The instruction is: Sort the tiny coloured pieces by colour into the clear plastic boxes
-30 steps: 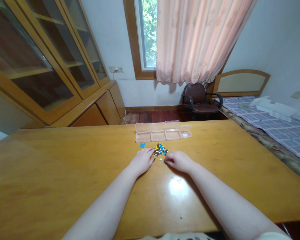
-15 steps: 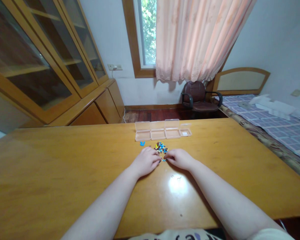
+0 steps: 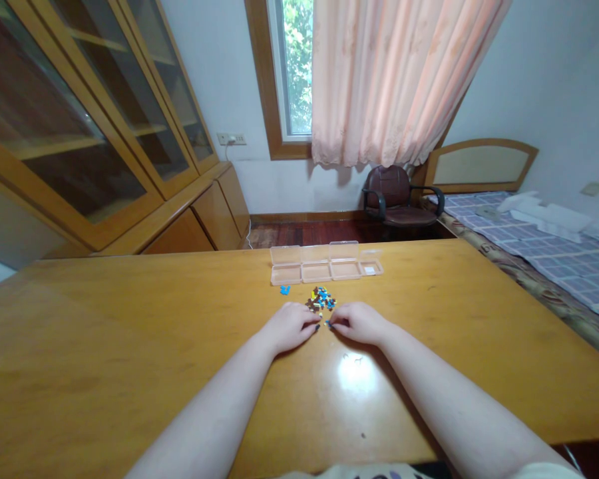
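Note:
My left hand (image 3: 292, 327) rests on the table with curled fingers, a small dark piece (image 3: 317, 326) pinched at its tips. Facing it, my right hand (image 3: 358, 322) has thumb and fingers closed on a small blue piece (image 3: 328, 323). Just beyond both hands lies a loose pile of tiny building-block pieces (image 3: 322, 297) in blue, brown, yellow and white. A few light bits sit between the fingertips. To the left of the pile is a separate group of blue pieces (image 3: 285, 290). The exact shapes are too small to make out.
Behind the pile stands a row of clear plastic boxes (image 3: 316, 273) with raised lids, the rightmost smaller with a white label. The wooden table (image 3: 130, 346) spans the foreground. A glass-door cabinet (image 3: 104, 133), an office chair (image 3: 392, 196) and a bed (image 3: 554, 233) are beyond.
My right fingertips have shifted slightly around the blue piece, and the dark piece shows more at my left fingertips. The view has tilted a little; the pile and boxes stay put.

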Demonstrator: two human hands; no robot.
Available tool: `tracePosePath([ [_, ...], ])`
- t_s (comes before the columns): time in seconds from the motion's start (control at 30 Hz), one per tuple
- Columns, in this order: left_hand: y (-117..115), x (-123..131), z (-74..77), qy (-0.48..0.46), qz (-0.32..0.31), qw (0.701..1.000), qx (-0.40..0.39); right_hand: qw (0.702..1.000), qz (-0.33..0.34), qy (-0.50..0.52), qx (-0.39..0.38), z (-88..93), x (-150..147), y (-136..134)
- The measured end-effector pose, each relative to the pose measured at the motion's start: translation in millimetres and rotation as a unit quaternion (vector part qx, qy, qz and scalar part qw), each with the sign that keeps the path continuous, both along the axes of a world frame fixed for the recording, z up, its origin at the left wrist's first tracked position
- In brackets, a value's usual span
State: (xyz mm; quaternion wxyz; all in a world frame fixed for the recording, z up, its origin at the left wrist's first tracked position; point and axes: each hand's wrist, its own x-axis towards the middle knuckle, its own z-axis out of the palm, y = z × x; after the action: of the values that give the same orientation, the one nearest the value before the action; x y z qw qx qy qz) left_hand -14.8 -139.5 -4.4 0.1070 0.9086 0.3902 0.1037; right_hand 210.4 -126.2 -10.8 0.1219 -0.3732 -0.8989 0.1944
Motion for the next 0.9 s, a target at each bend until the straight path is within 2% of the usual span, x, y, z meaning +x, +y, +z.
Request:
tracePosePath([
  [0.13, 0.6, 0.6, 0.1, -0.007, 0.022, 1.0, 0.016, 1.0, 0.009, -0.002, -0.006, -1.9, -1.5, 0.0],
  [0.37, -6.4, 4.2, 2.3, 0.005, -0.045, 0.999, 0.011, 1.0, -0.011, 0.002, -0.018, -2.6, -1.7, 0.9],
  [0.63, 1.9, 0.0, -2.8, 0.005, 0.029, 1.0, 0.002, 1.0, -0.015, 0.0, -0.018, -7.4, -8.0, -0.4],
  [0.77, -0.1, 1.3, -1.9, -0.007, 0.032, 0.999, 0.011, 0.999, 0.006, 0.018, -0.026, -4.7, -11.0, -4.1],
  [0.83, -1.6, 3.0, -1.3, -0.014, 0.024, 1.0, 0.015, 0.999, -0.023, 0.026, -0.024, -2.3, -7.7, -2.1],
  [0.9, -2.4, 5.3, -0.5, -0.027, 0.003, 1.0, 0.01, 0.995, -0.089, 0.041, -0.018, -1.2, -1.8, 3.0],
])
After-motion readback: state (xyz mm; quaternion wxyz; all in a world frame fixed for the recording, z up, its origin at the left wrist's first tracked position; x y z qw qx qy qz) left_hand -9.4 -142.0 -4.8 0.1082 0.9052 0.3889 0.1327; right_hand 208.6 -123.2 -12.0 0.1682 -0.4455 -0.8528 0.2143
